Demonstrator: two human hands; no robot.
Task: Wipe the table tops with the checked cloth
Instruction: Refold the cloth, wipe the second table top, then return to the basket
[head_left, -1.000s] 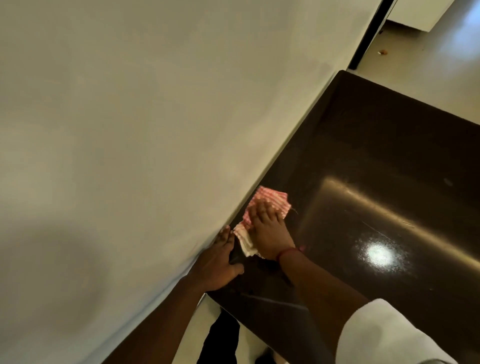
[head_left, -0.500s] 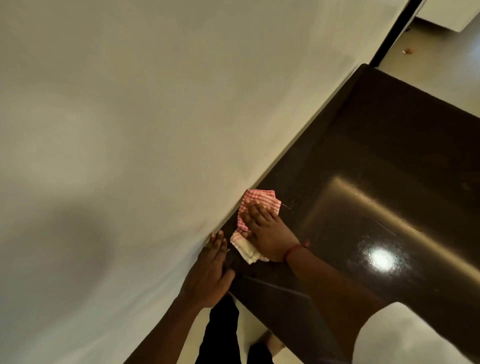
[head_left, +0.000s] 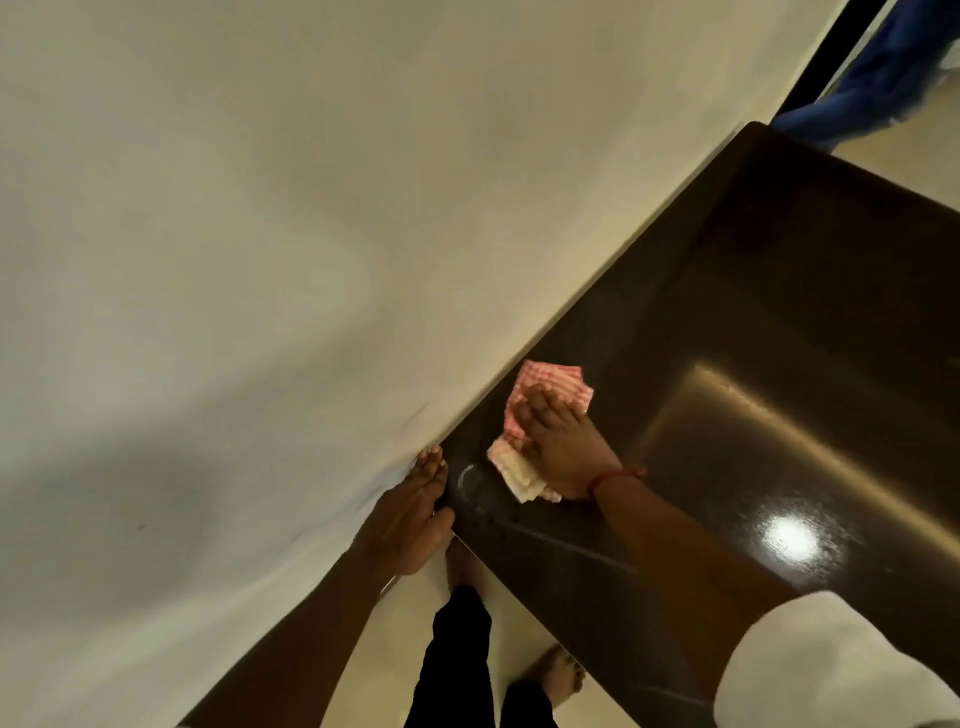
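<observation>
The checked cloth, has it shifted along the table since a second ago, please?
Cannot tell: the checked cloth stays near the wall-side edge of the table; the camera itself moved.

You find nothing to read here — no text, label, brand, number or sign shows anywhere in the frame, from upper left to lower right.

A single view, from a wide-angle camera on the person's head, looks steeply down and slightly forward along a pale wall (head_left: 234, 260) on the left. The dark glossy bench (head_left: 779, 338) runs diagonally from lower centre to upper right, near enough that both forearms fill the lower frame (the horizon is tilted). Floor (head_left: 410, 613) and feet show at the bottom edge.
</observation>
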